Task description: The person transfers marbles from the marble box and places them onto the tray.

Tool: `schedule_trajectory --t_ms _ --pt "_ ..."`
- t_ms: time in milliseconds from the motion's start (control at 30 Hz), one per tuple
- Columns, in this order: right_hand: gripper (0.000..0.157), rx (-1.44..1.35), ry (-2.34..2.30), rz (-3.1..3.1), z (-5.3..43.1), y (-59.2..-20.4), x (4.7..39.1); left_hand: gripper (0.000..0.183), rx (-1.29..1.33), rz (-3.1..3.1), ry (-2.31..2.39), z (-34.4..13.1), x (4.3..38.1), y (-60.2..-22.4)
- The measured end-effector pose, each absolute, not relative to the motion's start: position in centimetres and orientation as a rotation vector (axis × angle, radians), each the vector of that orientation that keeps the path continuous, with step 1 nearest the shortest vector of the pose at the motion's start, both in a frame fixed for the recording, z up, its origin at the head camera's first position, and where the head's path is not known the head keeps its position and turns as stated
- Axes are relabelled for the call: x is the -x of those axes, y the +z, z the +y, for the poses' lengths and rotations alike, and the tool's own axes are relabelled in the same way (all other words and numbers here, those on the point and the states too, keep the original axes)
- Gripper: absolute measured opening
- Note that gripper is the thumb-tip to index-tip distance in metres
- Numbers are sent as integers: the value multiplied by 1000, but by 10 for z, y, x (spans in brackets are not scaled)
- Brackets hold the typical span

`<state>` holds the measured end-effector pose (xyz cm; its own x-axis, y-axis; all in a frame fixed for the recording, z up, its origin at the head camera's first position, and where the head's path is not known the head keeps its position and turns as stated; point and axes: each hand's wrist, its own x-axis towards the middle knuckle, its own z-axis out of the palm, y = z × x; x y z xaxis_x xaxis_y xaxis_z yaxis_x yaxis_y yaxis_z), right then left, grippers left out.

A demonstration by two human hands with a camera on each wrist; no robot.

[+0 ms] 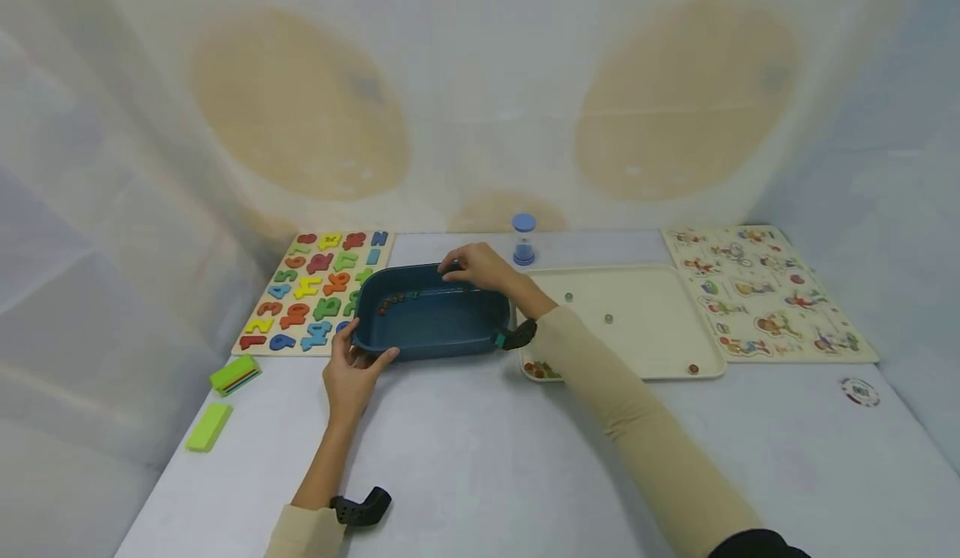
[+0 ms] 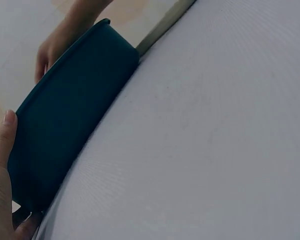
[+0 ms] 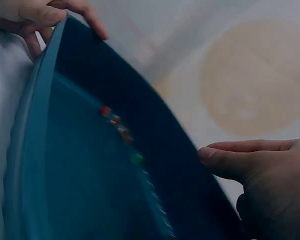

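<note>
the left hand (image 1: 352, 371) is clamped on the near left corner of the blue bin (image 1: 435, 329), and the right hand (image 1: 480, 266) seems to pinch its far rim. the likeliest trouble is a spill: with small beads (image 3: 115, 120) strung along the bin's far wall, uneven lifting or a slack right grip could send them rolling. the bin overlaps the letter puzzle (image 1: 309, 275) from the head view, though contact there is unclear; dragging it left might shift pieces. its right end is just beside the cream tray (image 1: 645, 312), so a rightward swing could bump that rim. the blue-lidded jar (image 1: 523, 241) stands near, beyond the right wrist, and could topple. the roomiest stretch of worktop (image 1: 450, 450) lies on the near side.
</note>
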<state>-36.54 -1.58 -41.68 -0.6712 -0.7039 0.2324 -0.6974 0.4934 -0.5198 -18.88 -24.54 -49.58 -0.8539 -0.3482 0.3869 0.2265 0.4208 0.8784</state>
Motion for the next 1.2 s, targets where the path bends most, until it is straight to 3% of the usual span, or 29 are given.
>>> schedule_trajectory --t_ms 267,533,767,933,1067,1200 --pt "29 1236 -633 2721 -79 -438 367 76 -96 -2156 -1465 -246 190 -499" --pt "25 1093 -608 2705 -87 -449 366 76 -122 -2175 -1452 -244 192 -500" --pt "18 1188 -650 2687 -83 -445 363 77 -123 -2175 -1448 -244 190 -497" --pt "19 1297 -898 2684 -42 -418 353 78 -131 -2190 -1428 -243 189 -495" --pt "21 1311 -998 2751 25 -406 342 77 -134 -2186 -1416 -244 188 -493" --pt "20 1147 -969 2863 101 -419 331 77 -136 -2187 -1415 -243 187 -494"
